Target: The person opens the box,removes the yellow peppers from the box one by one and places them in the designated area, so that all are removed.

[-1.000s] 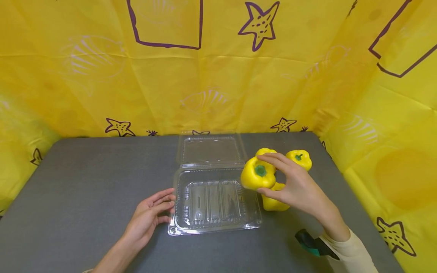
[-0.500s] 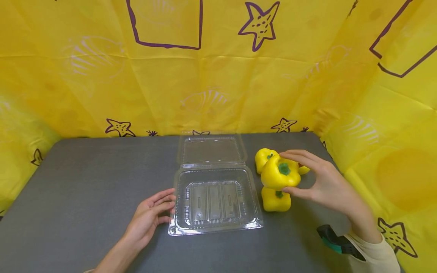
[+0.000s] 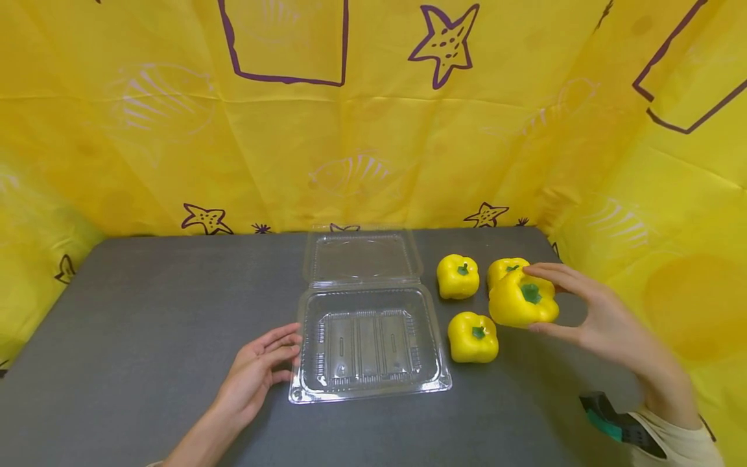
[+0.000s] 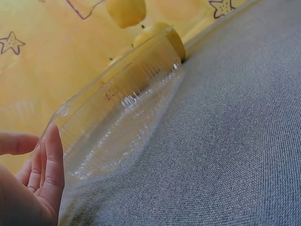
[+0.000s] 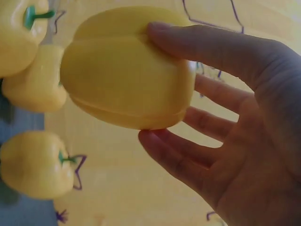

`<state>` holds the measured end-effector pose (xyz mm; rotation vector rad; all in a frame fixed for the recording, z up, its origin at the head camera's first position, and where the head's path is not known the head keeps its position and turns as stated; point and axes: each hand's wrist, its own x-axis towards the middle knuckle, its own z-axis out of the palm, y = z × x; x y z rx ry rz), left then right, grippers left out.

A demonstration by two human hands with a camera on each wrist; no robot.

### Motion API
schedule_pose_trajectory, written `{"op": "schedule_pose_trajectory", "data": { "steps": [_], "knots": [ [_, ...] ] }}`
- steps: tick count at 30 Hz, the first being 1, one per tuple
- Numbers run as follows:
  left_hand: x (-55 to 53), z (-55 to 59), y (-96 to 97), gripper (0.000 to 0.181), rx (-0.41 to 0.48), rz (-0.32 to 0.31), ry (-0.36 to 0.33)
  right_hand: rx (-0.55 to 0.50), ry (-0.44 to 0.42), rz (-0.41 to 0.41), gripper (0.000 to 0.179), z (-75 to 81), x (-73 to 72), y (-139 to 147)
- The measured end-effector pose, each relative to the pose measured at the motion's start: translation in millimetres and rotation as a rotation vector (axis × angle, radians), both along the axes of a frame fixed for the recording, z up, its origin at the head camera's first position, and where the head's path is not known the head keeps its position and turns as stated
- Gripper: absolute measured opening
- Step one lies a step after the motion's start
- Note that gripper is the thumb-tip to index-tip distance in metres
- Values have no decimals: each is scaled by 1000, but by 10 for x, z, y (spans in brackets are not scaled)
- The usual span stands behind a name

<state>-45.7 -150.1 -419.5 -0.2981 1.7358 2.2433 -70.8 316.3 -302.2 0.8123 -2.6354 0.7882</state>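
In the head view my right hand [image 3: 607,324] pinches a yellow bell pepper [image 3: 516,301] between thumb and fingertips, raised over the table at the right. The right wrist view shows the thumb on one side of this pepper [image 5: 127,70] and fingertips on the other. Its green stem faces the head camera. My left hand [image 3: 253,370] touches the left side of a clear plastic clamshell container [image 3: 369,394], its fingers loosely extended. The container lies with its lid [image 3: 362,256] folded back. In the left wrist view, the left hand's fingers [image 4: 52,165] meet the container's rim.
Right of the container, two yellow bell peppers stand on the table, a front one [image 3: 473,338] and a back one [image 3: 458,277]. Another pepper [image 3: 506,267] is partly hidden behind the held one. A yellow patterned cloth [image 3: 373,130] encloses the grey table [image 3: 175,305].
My right hand has carried the held pepper to the right, away from the container's right edge, uncovering the two peppers nearest the container. The left hand has stayed put.
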Motion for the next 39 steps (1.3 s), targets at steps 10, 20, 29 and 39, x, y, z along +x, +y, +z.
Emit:
{"op": "schedule_pose_trajectory", "data": {
  "steps": [10, 20, 29, 39],
  "knots": [
    [-9, 8, -5, 47, 2, -8, -2, 76, -94, 8, 80, -160, -38, 237],
    [-12, 13, -25, 49, -3, -20, -14, 111, -165, 131, 78, -543, -93, 327],
    [-11, 23, -23, 47, 0, -21, -7, 170, -281, 72, 77, -638, -80, 349],
    [12, 21, -39, 44, 1, -1, -3, 173, -260, 71, 76, -662, -98, 375]
  ]
}}
